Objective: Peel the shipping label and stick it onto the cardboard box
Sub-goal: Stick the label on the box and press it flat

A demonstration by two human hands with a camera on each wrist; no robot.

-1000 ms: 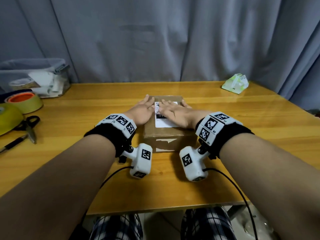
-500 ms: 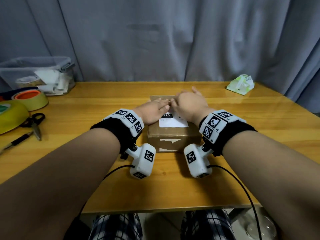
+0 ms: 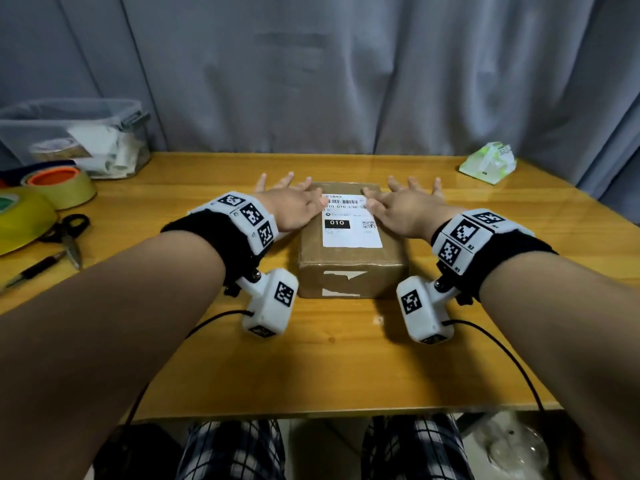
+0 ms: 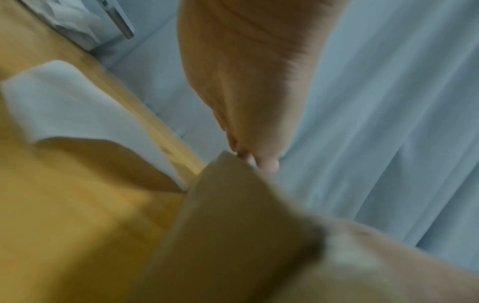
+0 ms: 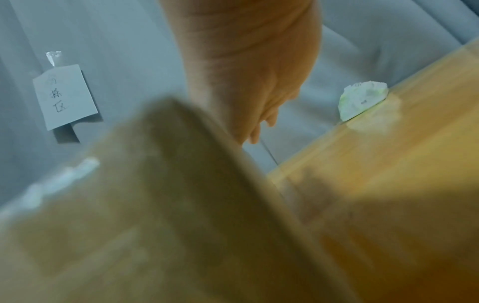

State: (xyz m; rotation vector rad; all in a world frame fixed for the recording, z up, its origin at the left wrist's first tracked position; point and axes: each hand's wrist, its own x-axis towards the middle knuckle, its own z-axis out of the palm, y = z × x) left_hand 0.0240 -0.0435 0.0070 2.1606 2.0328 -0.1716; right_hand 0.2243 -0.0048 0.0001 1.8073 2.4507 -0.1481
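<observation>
A brown cardboard box [image 3: 351, 268] sits mid-table with a white shipping label [image 3: 349, 223] lying flat on its top. My left hand [image 3: 291, 199] is spread flat at the box's left top edge, its thumb touching the label's left side. My right hand [image 3: 405, 202] is spread flat at the right top edge, its thumb at the label's right side. Both hands hold nothing. In the left wrist view the box [image 4: 233, 235] is a blur under my palm [image 4: 246, 82]. The right wrist view shows the box [image 5: 155, 205] blurred below my right hand [image 5: 254, 71].
On the wooden table [image 3: 329, 358], at the left, are tape rolls [image 3: 62, 185], scissors [image 3: 67, 233], a pen [image 3: 34, 270] and a clear bin [image 3: 79, 136]. A green-white tissue pack [image 3: 488, 162] lies back right. A grey curtain hangs behind. A white sheet [image 4: 77, 114] lies left of the box.
Both hands were together over the label; they have slid apart to the box's left and right edges, uncovering the label. Fingers are now spread wide.
</observation>
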